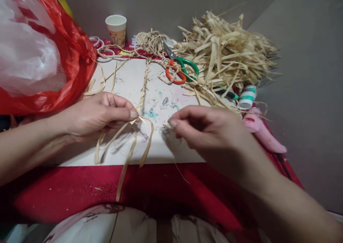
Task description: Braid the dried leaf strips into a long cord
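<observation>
A thin braid of dried husk strips (145,82) runs down the white board (171,153). My left hand (100,116) pinches its lower end between thumb and fingers. From that pinch several loose strips (128,164) fan out, one hanging past the board's front edge over the red cloth. To the right, apart from the braid, my right hand (206,128) has its thumb and forefinger pressed together. A small pale bit shows at the fingertips, and a fine fibre trails below; what exactly is held is unclear.
A heap of dried husks (225,50) lies at the back right, with orange-and-green scissors (182,68) beside it. A paper cup (116,30) stands at the back. The red plastic bag (77,64) crowds the left. A pink glue gun (264,130) and white-green roll (247,97) lie right.
</observation>
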A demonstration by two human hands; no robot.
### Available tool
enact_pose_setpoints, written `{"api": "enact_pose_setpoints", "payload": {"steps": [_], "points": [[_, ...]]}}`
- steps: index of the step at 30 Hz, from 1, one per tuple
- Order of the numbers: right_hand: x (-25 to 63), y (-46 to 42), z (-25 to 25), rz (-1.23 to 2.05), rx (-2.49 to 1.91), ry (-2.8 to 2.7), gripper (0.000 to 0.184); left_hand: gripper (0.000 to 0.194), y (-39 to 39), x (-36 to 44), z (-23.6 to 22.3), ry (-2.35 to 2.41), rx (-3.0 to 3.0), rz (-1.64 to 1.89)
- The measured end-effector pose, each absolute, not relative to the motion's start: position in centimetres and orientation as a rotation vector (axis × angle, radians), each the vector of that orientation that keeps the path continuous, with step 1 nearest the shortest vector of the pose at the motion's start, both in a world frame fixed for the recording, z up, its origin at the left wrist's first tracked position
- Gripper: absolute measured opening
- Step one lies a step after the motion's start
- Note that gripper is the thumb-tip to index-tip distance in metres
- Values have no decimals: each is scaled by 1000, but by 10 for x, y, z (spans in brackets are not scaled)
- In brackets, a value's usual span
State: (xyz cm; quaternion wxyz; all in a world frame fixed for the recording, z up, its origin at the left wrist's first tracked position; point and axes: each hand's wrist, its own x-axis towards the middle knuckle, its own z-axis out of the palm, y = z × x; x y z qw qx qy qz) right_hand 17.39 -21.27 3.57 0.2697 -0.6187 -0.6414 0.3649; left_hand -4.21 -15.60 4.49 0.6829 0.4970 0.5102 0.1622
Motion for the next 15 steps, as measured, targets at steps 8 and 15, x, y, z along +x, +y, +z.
{"api": "enact_pose_setpoints", "payload": {"steps": [8, 15], "points": [[118, -196, 1, 836, -1655, -2332, 16, 13, -151, -55, 54, 1143, 1123, 394], [135, -193, -2, 997, -1473, -2083, 15, 10, -152, -50, 52, 1125, 1177, 409]]}}
